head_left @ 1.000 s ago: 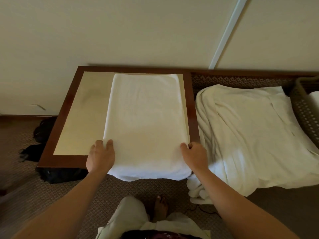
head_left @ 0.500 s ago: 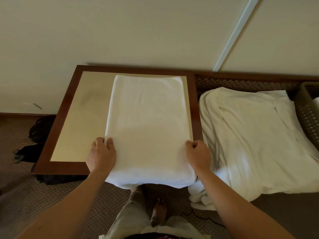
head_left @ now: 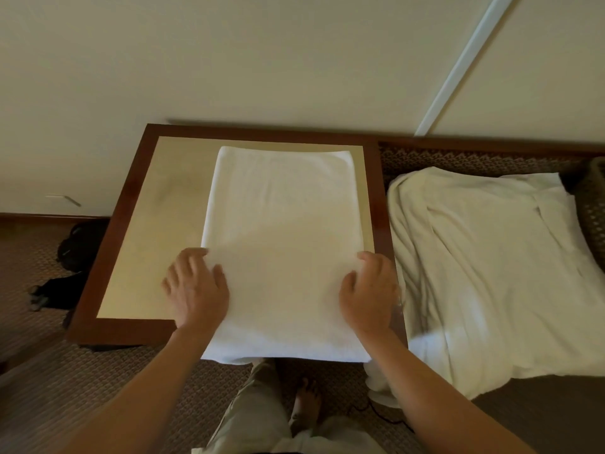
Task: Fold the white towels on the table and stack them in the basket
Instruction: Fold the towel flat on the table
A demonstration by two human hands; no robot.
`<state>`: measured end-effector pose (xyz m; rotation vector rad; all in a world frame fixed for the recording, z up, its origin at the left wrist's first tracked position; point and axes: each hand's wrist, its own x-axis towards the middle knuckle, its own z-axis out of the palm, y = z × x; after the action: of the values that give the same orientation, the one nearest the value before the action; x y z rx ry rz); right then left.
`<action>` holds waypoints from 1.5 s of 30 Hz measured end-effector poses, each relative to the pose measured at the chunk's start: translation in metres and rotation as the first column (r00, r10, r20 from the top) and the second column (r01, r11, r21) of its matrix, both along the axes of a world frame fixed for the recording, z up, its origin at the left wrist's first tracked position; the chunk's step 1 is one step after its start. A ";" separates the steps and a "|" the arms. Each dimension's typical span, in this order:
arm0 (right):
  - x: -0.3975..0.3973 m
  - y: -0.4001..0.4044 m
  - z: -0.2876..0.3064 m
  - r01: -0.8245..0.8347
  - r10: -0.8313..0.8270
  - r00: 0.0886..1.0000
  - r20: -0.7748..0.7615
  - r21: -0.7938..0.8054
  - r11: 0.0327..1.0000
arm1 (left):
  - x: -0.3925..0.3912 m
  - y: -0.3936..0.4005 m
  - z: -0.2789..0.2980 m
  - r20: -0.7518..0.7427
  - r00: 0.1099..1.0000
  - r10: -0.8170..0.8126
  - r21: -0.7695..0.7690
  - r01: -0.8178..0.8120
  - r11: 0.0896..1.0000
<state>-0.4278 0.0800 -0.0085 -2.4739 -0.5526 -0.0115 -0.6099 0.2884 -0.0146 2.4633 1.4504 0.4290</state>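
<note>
A white towel [head_left: 281, 244], folded into a long rectangle, lies on the wood-framed table [head_left: 131, 257], and its near end hangs over the front edge. My left hand [head_left: 196, 290] rests palm down on the towel's left edge with the fingers spread. At the right edge my right hand [head_left: 370, 290] lies on the towel, fingers loosely bent and thumb on the cloth. A loose heap of white towels [head_left: 491, 273] is spread out to the right of the table. Only the dark woven rim of the basket [head_left: 594, 204] shows, at the far right.
The table stands against a cream wall. Black objects [head_left: 72, 244] lie on the patterned carpet left of the table. My leg and bare foot [head_left: 307, 401] are below the table's front edge, beside a thin dark cord.
Both hands have let go of the towel's side edges and moved slightly inward, now lying flat on the cloth. The towel has stayed in place.
</note>
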 end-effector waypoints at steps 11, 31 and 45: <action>0.016 0.024 -0.020 -0.423 0.365 0.906 -0.213 -0.490 0.762 | 0.017 0.023 -0.026 -0.319 0.869 -0.377 -0.182 0.335 0.925; 0.038 0.086 -0.027 -0.429 0.401 0.901 -0.166 -0.480 0.765 | 0.097 0.027 -0.020 -0.289 0.830 -0.476 -0.201 0.434 0.878; 0.108 0.156 -0.020 -0.473 0.455 0.875 -0.164 -0.489 0.733 | 0.160 0.114 -0.026 -0.252 0.855 -0.453 -0.170 0.422 0.891</action>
<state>-0.3203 0.2356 -0.0284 -2.7528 -1.2982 0.4357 -0.4499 0.4020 -0.0408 2.7350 0.9087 -0.1036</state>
